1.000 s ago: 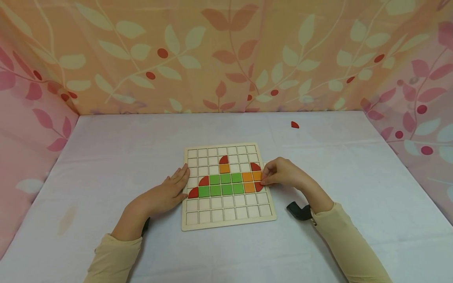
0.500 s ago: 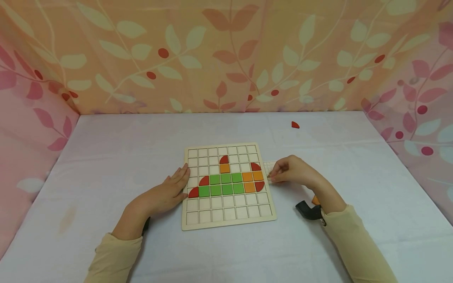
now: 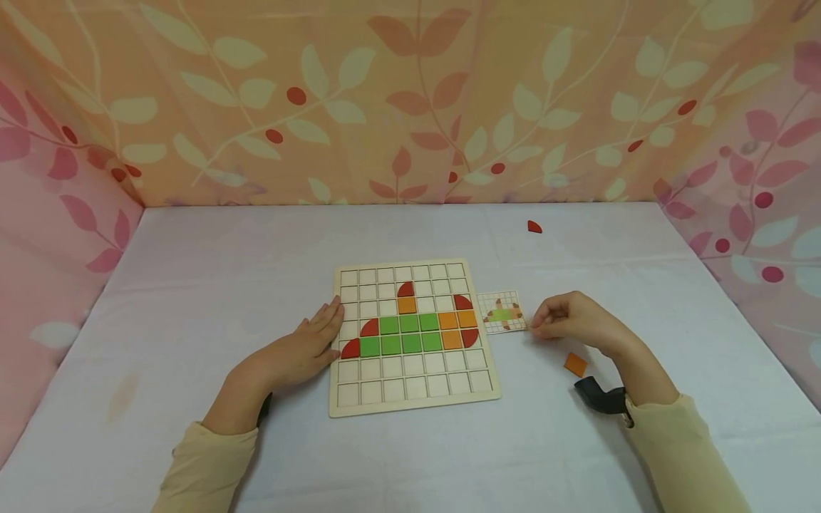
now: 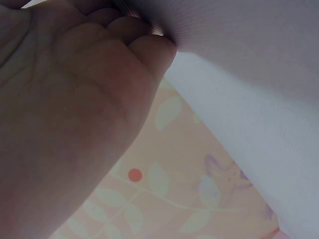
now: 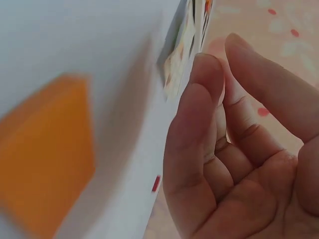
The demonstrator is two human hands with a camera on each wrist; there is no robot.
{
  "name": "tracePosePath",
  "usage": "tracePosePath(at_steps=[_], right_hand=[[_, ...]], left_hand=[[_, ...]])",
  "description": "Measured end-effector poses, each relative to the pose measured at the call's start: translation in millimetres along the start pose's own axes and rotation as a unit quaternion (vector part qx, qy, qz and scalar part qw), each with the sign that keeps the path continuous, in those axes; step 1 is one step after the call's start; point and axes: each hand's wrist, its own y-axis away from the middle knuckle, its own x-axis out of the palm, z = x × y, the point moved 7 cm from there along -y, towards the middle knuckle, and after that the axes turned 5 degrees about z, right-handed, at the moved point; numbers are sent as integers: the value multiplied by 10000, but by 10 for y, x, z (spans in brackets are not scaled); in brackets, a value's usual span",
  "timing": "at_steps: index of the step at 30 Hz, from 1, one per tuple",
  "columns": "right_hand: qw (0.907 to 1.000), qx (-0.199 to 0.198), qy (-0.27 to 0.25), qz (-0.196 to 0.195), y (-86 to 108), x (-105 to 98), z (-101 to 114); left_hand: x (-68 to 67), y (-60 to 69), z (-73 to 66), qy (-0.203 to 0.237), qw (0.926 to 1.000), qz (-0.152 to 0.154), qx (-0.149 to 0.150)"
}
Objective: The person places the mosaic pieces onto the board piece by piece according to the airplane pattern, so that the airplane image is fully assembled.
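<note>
A pale wooden grid board (image 3: 415,388) lies on the white cloth, bearing green and orange squares and red quarter-circle tiles in its cells. My left hand (image 3: 308,342) rests along its left edge, fingers extended; in the left wrist view the palm (image 4: 75,114) fills the left side. A small pattern card (image 3: 503,313) lies against the board's right edge. Just right of that card, my right hand (image 3: 580,324) hovers with fingers loosely bent. The right wrist view shows nothing between its thumb and fingers (image 5: 192,149). Below this hand lies a loose orange square tile (image 3: 576,365), large in the right wrist view.
One red quarter-circle tile (image 3: 535,226) lies alone near the back of the table. Leaf-patterned cloth walls (image 3: 410,107) border the table at the back and sides. Black wrist straps (image 3: 601,396) are worn near the sleeves.
My right hand has moved right, off the board's red tile and past the card. The card and the orange square tile have come into view. My left hand stays where it was.
</note>
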Motion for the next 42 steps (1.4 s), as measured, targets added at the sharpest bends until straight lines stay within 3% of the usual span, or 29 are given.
tracePosePath(at_steps=[10, 23, 32, 42], right_hand=[[9999, 104, 127, -47, 262, -133, -272], [9990, 243, 359, -44, 499, -162, -570], [9966, -153, 807, 62, 492, -65, -473], [9951, -173, 965, 130, 479, 6, -411]], left_hand=[[-2, 10, -10, 82, 10000, 6, 3], [8, 10, -14, 148, 9999, 36, 32], [-2, 19, -14, 74, 10000, 11, 29], [-3, 8, -21, 54, 10000, 21, 34]])
